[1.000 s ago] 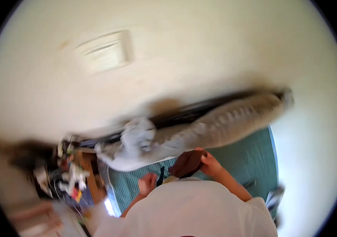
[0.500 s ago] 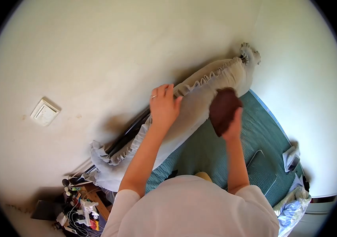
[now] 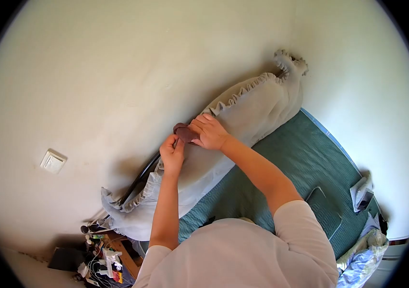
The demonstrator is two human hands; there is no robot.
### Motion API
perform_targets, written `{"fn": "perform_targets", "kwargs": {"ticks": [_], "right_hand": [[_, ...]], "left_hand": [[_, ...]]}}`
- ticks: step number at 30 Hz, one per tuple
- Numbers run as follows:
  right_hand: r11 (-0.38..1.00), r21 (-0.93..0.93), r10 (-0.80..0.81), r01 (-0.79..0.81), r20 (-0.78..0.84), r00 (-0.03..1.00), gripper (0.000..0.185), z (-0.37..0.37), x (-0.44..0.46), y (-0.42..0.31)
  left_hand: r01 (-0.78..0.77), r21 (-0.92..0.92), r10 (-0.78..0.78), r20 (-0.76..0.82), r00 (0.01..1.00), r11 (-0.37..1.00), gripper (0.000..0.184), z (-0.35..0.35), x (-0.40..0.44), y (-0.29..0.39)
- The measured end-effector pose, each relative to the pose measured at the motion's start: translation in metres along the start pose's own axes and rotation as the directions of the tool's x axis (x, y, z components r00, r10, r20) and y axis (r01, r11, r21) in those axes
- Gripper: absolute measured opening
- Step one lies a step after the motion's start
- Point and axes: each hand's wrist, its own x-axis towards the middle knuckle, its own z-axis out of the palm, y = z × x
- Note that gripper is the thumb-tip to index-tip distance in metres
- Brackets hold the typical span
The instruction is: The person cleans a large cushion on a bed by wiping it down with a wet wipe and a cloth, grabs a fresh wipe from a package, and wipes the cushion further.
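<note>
Left hand (image 3: 172, 152) now joins right hand (image 3: 210, 133) on brown cloth (image 3: 186, 135).

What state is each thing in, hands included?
Brown cloth: bunched, held in both hands.
Left hand: holding the cloth.
Right hand: holding the cloth.
Grey cover: over the black frame, leaving part bare.
Green mat: spread out.
Patterned bedding: bunched.
Wall switch: on or off unclear.

Maroon cloth (image 3: 186, 134) — grey cover (image 3: 262, 105) — green bedding (image 3: 283, 149)
</note>
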Motion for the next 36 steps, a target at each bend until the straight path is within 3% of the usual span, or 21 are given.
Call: {"fn": "perform_targets", "kwargs": {"ticks": [3,5,8,9,11,12,13,14,16,18,19,21,23,24,26,27,29,31,33,34,36], "right_hand": [[0.996,-0.040,0.079,-0.086,-0.145,0.986,0.029,-0.003,-0.009,0.024],[0.877,-0.294,0.388,-0.380,-0.034,0.921,0.027,-0.019,-0.021,0.063],[0.830,-0.319,0.399,-0.456,-0.232,0.887,0.031,-0.055,-0.038,0.104],[0.798,-0.257,0.466,-0.545,-0.311,0.828,0.035,-0.066,-0.037,0.104],[0.545,0.371,0.768,-0.752,-0.581,0.270,0.035,-0.060,-0.049,0.125],[0.525,0.652,0.843,-0.547,-0.486,0.229,0.036,-0.078,-0.063,0.130],[0.418,0.861,0.904,-0.289,-0.365,0.221,0.038,-0.099,-0.082,0.124],[0.396,0.888,0.908,-0.234,-0.341,0.243,0.038,-0.113,-0.093,0.109],[0.372,0.911,0.911,-0.178,-0.322,0.257,0.038,-0.133,-0.116,0.082],[0.137,0.969,0.930,0.208,-0.198,0.309,0.037,-0.141,-0.131,0.069],[0.139,0.968,0.933,0.208,-0.198,0.301,0.037,-0.135,-0.138,0.071],[-0.094,0.996,0.975,-0.009,0.093,0.201,0.037,-0.119,-0.153,0.074],[-0.177,0.984,0.943,0.023,0.163,0.292,0.042,-0.113,-0.160,0.060],[-0.259,0.964,0.901,0.069,0.215,0.378,0.042,-0.114,-0.160,0.051],[-0.405,0.909,0.793,0.096,0.297,0.532,0.040,-0.120,-0.160,0.031],[-0.399,0.912,0.799,0.098,0.293,0.525,0.040,-0.118,-0.164,0.030],[-0.379,0.925,0.815,0.030,0.318,0.483,0.040,-0.113,-0.172,0.031],[-0.322,0.946,0.821,-0.033,0.297,0.487,0.036,-0.126,-0.182,0.037],[0.174,0.847,0.851,-0.502,0.127,0.509,0.029,-0.140,-0.185,0.039],[0.177,0.847,0.854,-0.501,0.121,0.506,0.029,-0.140,-0.187,0.036],[0.509,0.162,0.857,-0.845,-0.181,0.482,0.030,-0.138,-0.190,0.027]], "left_hand": [[-0.031,0.010,0.032,-0.052,0.998,0.999,0.009,0.001,-0.003,0.008],[-0.057,0.023,0.058,-0.077,0.995,0.998,0.009,0.000,-0.009,0.013],[-0.005,0.071,0.011,-0.080,0.997,0.997,0.011,-0.002,-0.003,0.017],[0.000,0.068,0.006,-0.081,0.997,0.998,0.011,0.000,0.001,0.015],[0.098,0.422,-0.054,-0.116,0.992,0.901,0.013,0.002,0.008,0.019],[0.097,0.424,-0.047,-0.127,0.991,0.900,0.013,0.005,0.012,0.024],[-0.063,0.639,0.143,-0.075,0.987,0.767,0.016,0.008,0.013,0.029],[-0.204,0.805,0.304,0.031,0.952,0.557,0.020,0.010,0.011,0.035],[-0.263,0.774,0.358,0.050,0.932,0.576,0.023,0.026,0.014,0.058],[-0.326,0.732,0.414,0.066,0.908,0.598,0.026,0.043,0.023,0.078],[-0.354,0.598,0.335,0.148,0.931,0.719,0.027,0.051,0.027,0.087],[-0.357,0.438,0.265,0.259,0.929,0.825,0.029,0.072,0.030,0.091],[0.051,-0.059,-0.026,0.360,0.932,0.997,0.033,0.101,0.033,0.089],[0.056,-0.061,-0.029,0.372,0.928,0.997,0.033,0.118,0.031,0.086],[0.369,-0.257,-0.219,0.468,0.856,0.893,0.040,0.144,0.027,0.078],[0.372,-0.259,-0.217,0.476,0.852,0.891,0.040,0.148,0.025,0.076],[0.519,-0.193,-0.226,0.737,0.637,0.833,0.039,0.153,0.023,0.072],[0.532,-0.225,-0.242,0.704,0.668,0.816,0.035,0.151,0.021,0.068],[0.101,-0.036,-0.075,0.430,0.900,0.994,0.029,0.144,0.024,0.071],[-0.387,0.293,0.300,0.302,0.905,0.874,0.025,0.142,0.027,0.067],[-0.394,0.264,0.281,0.380,0.881,0.880,0.024,0.139,0.025,0.085]]}}
